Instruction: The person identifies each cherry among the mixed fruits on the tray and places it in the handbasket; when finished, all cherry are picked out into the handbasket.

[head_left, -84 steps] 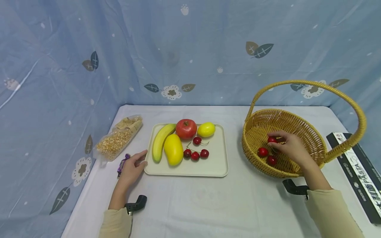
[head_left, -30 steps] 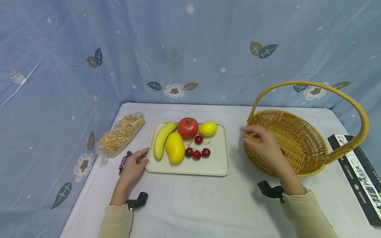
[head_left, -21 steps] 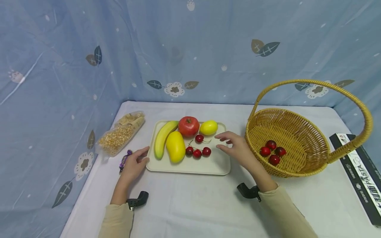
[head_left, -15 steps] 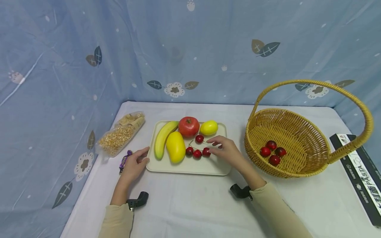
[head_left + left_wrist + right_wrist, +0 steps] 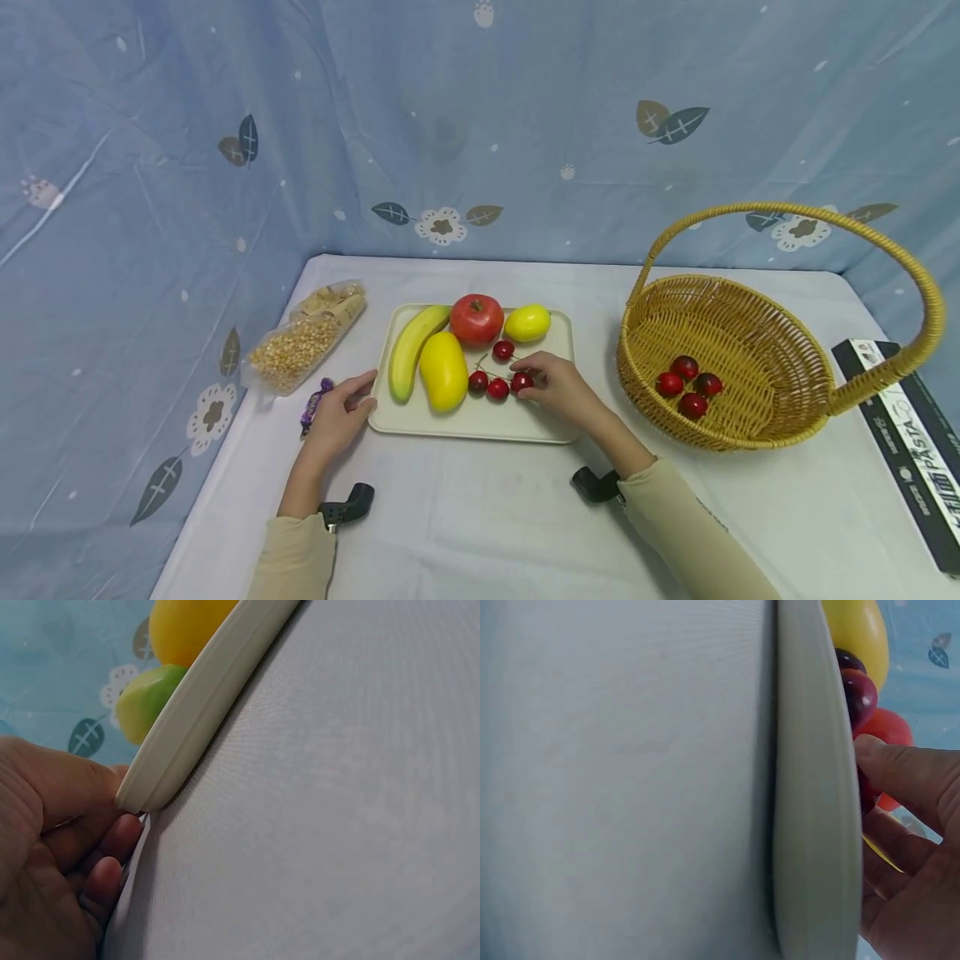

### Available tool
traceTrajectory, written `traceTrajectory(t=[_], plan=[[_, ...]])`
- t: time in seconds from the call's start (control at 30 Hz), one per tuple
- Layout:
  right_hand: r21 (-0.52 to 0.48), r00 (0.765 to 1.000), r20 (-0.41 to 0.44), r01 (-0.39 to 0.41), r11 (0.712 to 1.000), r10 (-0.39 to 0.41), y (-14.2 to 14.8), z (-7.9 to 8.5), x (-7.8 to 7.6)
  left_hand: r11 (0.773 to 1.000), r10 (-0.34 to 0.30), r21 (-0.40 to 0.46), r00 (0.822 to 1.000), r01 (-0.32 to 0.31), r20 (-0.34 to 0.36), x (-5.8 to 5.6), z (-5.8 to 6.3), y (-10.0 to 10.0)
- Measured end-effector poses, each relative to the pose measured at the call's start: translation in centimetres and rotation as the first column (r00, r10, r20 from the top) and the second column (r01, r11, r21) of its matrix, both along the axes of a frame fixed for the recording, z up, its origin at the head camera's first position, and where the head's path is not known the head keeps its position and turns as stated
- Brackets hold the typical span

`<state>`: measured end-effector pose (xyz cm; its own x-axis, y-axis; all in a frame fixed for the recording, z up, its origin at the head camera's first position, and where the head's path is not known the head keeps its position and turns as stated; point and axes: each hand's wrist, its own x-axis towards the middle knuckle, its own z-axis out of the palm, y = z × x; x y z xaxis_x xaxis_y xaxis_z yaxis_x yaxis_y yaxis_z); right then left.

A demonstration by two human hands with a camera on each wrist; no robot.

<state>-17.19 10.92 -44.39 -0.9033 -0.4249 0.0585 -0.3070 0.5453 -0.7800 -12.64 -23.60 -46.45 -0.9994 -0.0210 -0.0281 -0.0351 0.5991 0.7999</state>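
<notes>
On the cream tray (image 5: 480,427) lie a banana (image 5: 408,354), a mango (image 5: 442,372), a pomegranate (image 5: 476,320), a lemon (image 5: 527,322) and several cherries (image 5: 498,388) with stems. My right hand (image 5: 561,388) pinches the rightmost cherry (image 5: 522,382) between thumb and fingers. In the right wrist view, its thumb (image 5: 892,761) presses against that dark red fruit, partly hidden behind the tray's rim. My left hand (image 5: 337,417) holds the tray's left edge. The left wrist view has its fingers (image 5: 105,881) curled at the tray's corner.
A wicker basket (image 5: 780,375) with a tall handle stands at the right, several cherries (image 5: 693,406) inside. Beyond it lies a black-and-white pasta box (image 5: 907,450). At the left are a bag of corn kernels (image 5: 296,346) and a purple-wrapped candy (image 5: 315,404).
My right hand has left a cherry in the basket, moved left over the tray and taken hold of the rightmost cherry there. The left hand has stayed at the tray's edge.
</notes>
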Motion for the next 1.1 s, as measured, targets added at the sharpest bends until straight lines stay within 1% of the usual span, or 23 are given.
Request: traceTrajectory(t=[0.13,0.4,0.53,0.7,0.83,1.0,1.1], plan=[[0.036,1.0,-0.021,-0.022,0.999,0.023,0.0,-0.1,0.1,1.0,0.002,0.006,1.0,-0.002,0.01,0.1,0.1,0.0],[0.088,0.998,-0.013,-0.057,0.995,0.058,-0.2,0.2,-0.1,1.0,-0.005,0.001,1.0,0.005,0.027,0.1,0.2,0.0],[0.097,0.999,-0.003,-0.053,0.994,0.053,0.0,0.7,-0.1,1.0,-0.007,-0.01,1.0,0.007,0.021,0.0,0.2,0.0],[0.071,1.0,-0.012,-0.026,0.997,0.026,0.5,1.5,-0.1,1.0,-0.008,-0.014,1.0,0.009,0.019,0.0,0.1,0.0],[0.05,0.999,-0.038,-0.005,0.999,0.007,1.1,2.6,0.1,1.0,-0.002,-0.01,1.0,0.002,0.016,0.1,0.0,0.0],[0.013,0.996,-0.085,0.016,1.0,-0.015,2.4,5.0,0.4,1.0,0.001,-0.014,1.0,-0.001,0.02,0.1,0.0,0.0],[-0.018,0.995,-0.095,0.037,0.999,-0.039,3.7,6.3,0.4,1.0,0.0,-0.011,1.0,0.0,0.024,0.0,0.0,-0.1]])
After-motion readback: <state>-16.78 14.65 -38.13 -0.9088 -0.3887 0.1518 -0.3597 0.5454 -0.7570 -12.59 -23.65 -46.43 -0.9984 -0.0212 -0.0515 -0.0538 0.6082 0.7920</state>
